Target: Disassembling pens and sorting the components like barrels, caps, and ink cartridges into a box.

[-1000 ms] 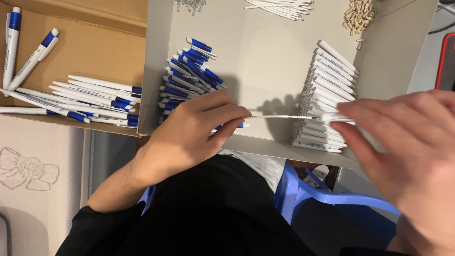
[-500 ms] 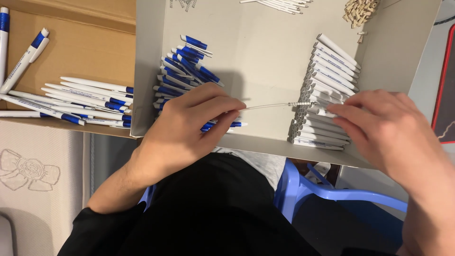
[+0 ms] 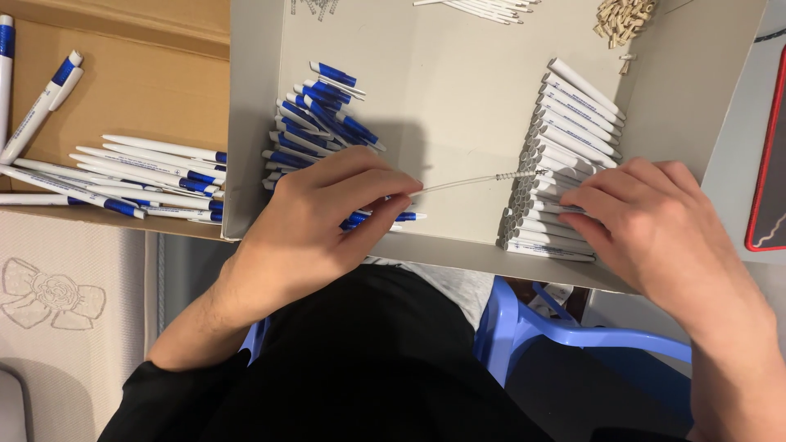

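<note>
White refill [image 3: 471, 182] with a coiled spring, pinched by left hand [image 3: 315, 221].

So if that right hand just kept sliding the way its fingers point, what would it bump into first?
The right hand points left, fingertips already on the stack of white pen barrels. Those come first; beyond them lies the thin refill with its spring in the left hand. Depth is unclear.

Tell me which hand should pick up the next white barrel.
Right. The right hand already rests on the stack of white barrels, while the left hand is occupied holding the refill with its spring.
</note>
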